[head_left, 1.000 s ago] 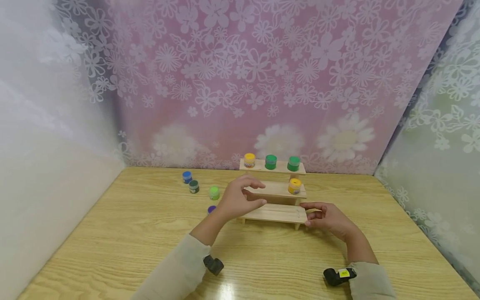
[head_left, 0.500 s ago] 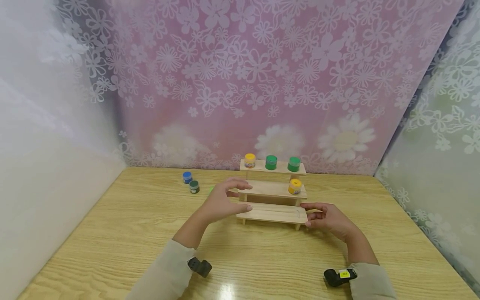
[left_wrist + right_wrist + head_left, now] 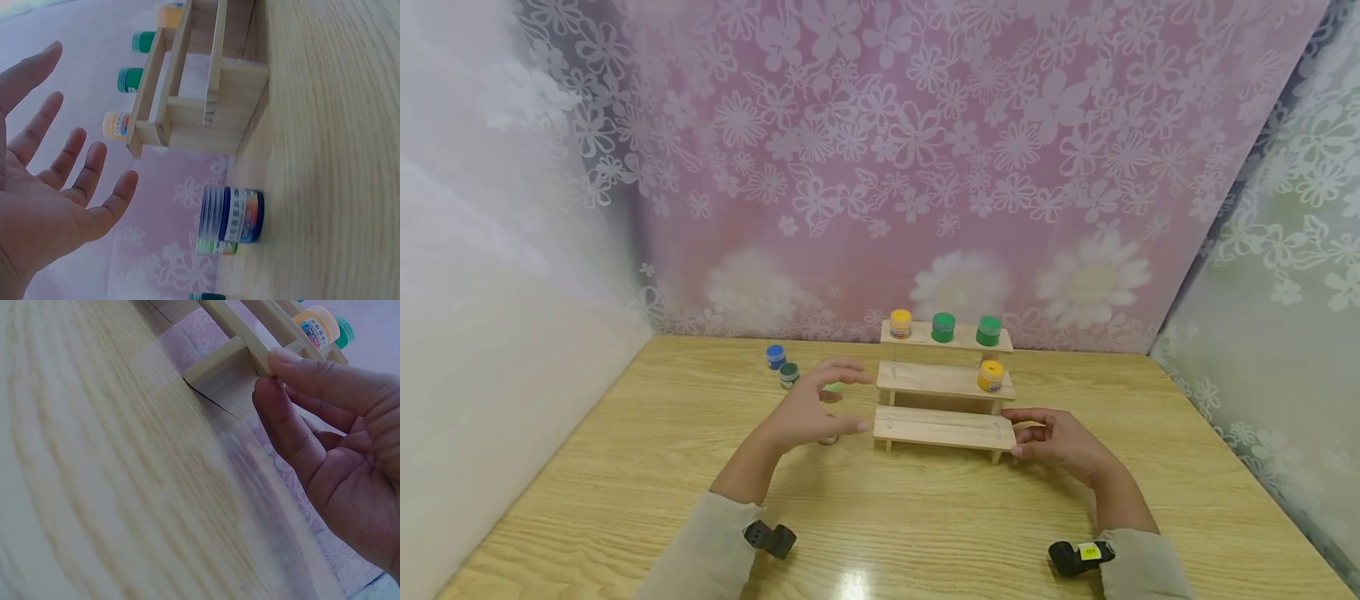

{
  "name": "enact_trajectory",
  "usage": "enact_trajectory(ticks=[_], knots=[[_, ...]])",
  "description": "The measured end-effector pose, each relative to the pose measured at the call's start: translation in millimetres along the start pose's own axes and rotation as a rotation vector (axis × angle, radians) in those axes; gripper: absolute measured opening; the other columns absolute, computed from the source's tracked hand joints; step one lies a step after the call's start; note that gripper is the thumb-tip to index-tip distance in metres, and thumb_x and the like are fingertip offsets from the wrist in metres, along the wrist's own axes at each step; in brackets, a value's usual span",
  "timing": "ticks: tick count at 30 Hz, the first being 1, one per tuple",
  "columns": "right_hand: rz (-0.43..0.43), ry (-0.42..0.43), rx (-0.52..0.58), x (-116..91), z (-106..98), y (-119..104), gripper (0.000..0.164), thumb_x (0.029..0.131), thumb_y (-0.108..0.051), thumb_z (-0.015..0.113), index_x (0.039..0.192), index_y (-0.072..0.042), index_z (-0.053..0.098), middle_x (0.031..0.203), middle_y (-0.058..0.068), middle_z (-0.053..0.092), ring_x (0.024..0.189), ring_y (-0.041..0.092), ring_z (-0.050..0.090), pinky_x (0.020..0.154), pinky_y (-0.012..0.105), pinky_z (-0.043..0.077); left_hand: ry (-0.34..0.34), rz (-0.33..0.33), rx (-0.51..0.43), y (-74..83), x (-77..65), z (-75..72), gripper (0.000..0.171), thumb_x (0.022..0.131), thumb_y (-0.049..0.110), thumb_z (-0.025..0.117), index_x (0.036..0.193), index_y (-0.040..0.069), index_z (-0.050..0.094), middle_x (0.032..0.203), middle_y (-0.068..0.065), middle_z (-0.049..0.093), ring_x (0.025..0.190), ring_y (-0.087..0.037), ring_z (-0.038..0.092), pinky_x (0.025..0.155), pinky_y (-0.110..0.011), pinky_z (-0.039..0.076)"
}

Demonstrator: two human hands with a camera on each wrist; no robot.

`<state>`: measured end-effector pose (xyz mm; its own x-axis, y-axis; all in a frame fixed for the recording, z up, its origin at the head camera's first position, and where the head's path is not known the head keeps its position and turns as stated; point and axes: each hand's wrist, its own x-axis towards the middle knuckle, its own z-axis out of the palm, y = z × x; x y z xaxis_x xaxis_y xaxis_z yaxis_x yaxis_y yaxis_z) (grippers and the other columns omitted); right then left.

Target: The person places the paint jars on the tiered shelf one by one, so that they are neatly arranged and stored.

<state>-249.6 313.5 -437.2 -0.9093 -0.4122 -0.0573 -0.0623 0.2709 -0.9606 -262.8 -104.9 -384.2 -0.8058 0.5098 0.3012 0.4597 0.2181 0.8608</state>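
Note:
A three-tier wooden display stand (image 3: 943, 427) is on the table. Three paint jars stand on its top tier: a yellow jar (image 3: 900, 323), a green jar (image 3: 943, 327) and another green jar (image 3: 988, 331). One more yellow jar (image 3: 991, 376) sits at the right of the middle tier. My right hand (image 3: 1060, 442) pinches the right end of the lowest board between thumb and fingers; the right wrist view shows that board corner (image 3: 261, 362). Left of the stand, my left hand (image 3: 808, 404) hovers with fingers spread and holds nothing. It partly hides a light green jar (image 3: 832, 387) and a purple jar (image 3: 242, 215).
A blue jar (image 3: 776, 357) and a dark green jar (image 3: 788, 375) stand farther left on the wooden table (image 3: 587, 467). A pink floral curtain (image 3: 865, 167) hangs behind the table's back edge, with pale sheets at both sides.
My left hand has moved left, away from the stand and in front of the loose jars. The right hand stays at the board's end, and the stand has not visibly moved.

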Motion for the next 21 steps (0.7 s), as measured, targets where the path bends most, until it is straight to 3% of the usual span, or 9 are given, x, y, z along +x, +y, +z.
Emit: enact_trajectory(ticks=[5,14,17,21], knots=[[-0.012,-0.001,0.001,-0.7,0.4,-0.1,0.066,0.087,-0.007,0.074,0.141,0.012,0.041,0.105,0.018,0.063,0.089,0.018,0.065,0.077,0.033,0.057,-0.009,-0.026,0.018,-0.6,-8.1,-8.2,0.058,0.078,0.014,0.084,0.131,0.017,0.062,0.15,-0.004,0.038,0.14,-0.028,0.029,0.102,-0.062,0.037],[-0.01,-0.008,0.017,0.0,0.2,0.8,0.067,0.087,-0.007,0.074,0.141,0.012,0.041,0.105,0.016,0.064,0.091,0.019,0.065,0.078,0.035,0.057,0.008,-0.107,0.022,-22.4,-15.8,-25.9,0.063,0.076,0.024,0.086,0.133,0.021,0.06,0.146,0.003,0.041,0.129,-0.029,0.042,0.101,-0.057,0.04],[-0.013,-0.009,0.013,-0.8,0.4,-0.3,0.067,0.087,-0.007,0.074,0.141,0.012,0.04,0.106,0.017,0.063,0.091,0.02,0.065,0.078,0.035,0.057,0.011,-0.147,-0.014,-29.5,-17.5,-30.6,0.063,0.078,0.021,0.085,0.135,0.019,0.059,0.146,0.001,0.042,0.13,-0.03,0.041,0.102,-0.058,0.039],[-0.006,-0.002,0.002,-1.5,0.6,-1.1,0.065,0.087,-0.008,0.074,0.141,0.011,0.042,0.104,0.016,0.063,0.089,0.019,0.064,0.077,0.035,0.057,0.001,-0.197,-0.088,-39.3,-18.1,-35.1,0.061,0.079,0.013,0.083,0.134,0.008,0.057,0.141,-0.006,0.047,0.13,-0.035,0.04,0.104,-0.059,0.038]])
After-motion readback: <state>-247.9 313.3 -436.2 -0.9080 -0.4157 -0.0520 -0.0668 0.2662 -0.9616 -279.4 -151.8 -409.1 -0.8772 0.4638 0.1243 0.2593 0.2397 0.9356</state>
